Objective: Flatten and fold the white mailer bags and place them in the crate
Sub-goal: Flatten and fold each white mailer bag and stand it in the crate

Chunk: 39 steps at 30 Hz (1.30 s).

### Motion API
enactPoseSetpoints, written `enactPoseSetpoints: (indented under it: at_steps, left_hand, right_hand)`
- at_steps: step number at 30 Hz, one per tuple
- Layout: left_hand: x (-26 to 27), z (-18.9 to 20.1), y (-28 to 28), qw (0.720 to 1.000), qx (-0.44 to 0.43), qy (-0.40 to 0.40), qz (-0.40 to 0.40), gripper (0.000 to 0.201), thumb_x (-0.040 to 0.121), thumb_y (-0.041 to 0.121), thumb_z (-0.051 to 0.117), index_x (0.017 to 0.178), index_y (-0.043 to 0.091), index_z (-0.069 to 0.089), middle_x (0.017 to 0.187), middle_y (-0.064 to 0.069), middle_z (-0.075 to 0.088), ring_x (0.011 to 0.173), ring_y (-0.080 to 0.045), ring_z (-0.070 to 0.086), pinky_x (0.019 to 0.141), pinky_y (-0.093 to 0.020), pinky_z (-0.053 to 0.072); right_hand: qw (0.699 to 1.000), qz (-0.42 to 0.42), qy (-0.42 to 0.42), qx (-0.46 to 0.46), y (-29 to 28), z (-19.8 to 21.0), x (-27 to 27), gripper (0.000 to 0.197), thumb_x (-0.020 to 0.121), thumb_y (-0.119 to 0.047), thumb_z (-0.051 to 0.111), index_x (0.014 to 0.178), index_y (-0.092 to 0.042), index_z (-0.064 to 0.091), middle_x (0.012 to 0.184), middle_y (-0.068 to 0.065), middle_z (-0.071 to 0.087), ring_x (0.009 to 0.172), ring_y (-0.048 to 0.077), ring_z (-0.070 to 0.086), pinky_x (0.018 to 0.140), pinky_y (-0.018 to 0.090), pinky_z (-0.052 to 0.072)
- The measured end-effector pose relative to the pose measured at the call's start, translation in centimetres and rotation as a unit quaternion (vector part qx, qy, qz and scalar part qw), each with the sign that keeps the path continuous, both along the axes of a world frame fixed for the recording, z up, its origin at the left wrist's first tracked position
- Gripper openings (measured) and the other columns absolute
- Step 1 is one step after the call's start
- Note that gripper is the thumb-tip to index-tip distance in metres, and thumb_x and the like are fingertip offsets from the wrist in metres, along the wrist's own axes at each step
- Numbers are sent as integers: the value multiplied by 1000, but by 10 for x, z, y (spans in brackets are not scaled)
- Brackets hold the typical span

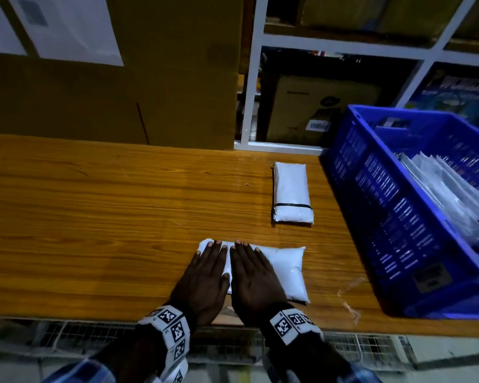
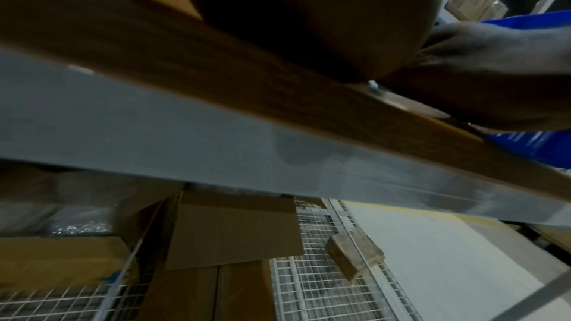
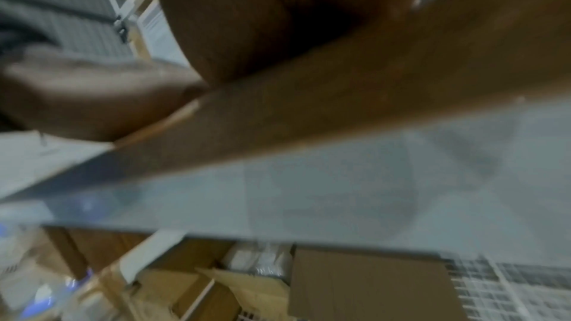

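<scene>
I am pressing my flat left hand (image 1: 203, 275) and right hand (image 1: 253, 275) on the mailer bag (image 1: 285, 272), flattening; folding seems next.

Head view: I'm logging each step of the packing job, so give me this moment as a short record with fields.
left hand: flat, fingers straight, pressing the near mailer bag
right hand: flat, pressing the same bag beside the left
near mailer bag: white, puffy, on the wooden table
second bundle: white, bound with a black band, farther back, untouched
crate: blue, at the right, holds clear plastic bags
</scene>
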<state>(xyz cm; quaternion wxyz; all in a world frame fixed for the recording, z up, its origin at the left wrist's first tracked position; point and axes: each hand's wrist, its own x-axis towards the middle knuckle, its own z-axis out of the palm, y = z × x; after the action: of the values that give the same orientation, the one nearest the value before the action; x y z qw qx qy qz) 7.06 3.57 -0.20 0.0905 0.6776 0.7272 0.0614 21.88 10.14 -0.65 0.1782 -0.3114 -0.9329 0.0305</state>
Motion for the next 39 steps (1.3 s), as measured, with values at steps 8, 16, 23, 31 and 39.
enactPoseSetpoints:
  at_steps: [8, 16, 23, 31, 39]
  left_hand:
    - [3, 19, 10, 1000, 10, 8, -25, 62, 100, 37, 13, 144, 3, 39, 150, -14, 38, 140, -25, 34, 111, -37, 14]
    - [20, 21, 32, 998, 5, -33, -57, 97, 72, 63, -36, 154, 20, -6, 150, 8, -23, 143, -8, -20, 116, -28, -16]
    - [17, 1, 28, 999, 23, -5, -46, 61, 102, 43, 9, 150, 13, 30, 158, -7, 24, 145, -22, 21, 113, -41, 14]
    - [20, 6, 30, 998, 31, 27, -45, 67, 102, 39, 2, 140, 8, 48, 150, -12, 40, 137, -25, 40, 107, -43, 21]
    - [44, 16, 51, 989, 95, 32, -108, 53, 101, 33, 22, 144, 10, 42, 151, -8, 39, 140, -22, 34, 108, -42, 20]
  right_hand:
    - [998, -53, -34, -11, 4, 19, 3, 57, 92, -27, 29, 133, 6, 52, 141, 23, 48, 133, 36, 45, 116, 49, 25]
    - [992, -113, -24, -42, 12, 17, 27, 59, 104, -35, 15, 140, -3, 49, 150, 14, 41, 139, 28, 37, 112, 41, 16]
    - [994, -88, -47, -41, 10, 8, 31, 59, 104, -37, 16, 151, -2, 24, 160, 15, 12, 149, 27, 8, 118, 47, 13]
    - [990, -71, -16, -118, 14, 20, 32, 63, 102, -39, 13, 146, 0, 38, 156, 14, 26, 145, 28, 24, 117, 48, 20]
    - [982, -126, -56, -128, 33, 23, 50, 85, 91, -55, -17, 155, -10, 17, 161, 8, -2, 149, 23, -4, 118, 43, -8]
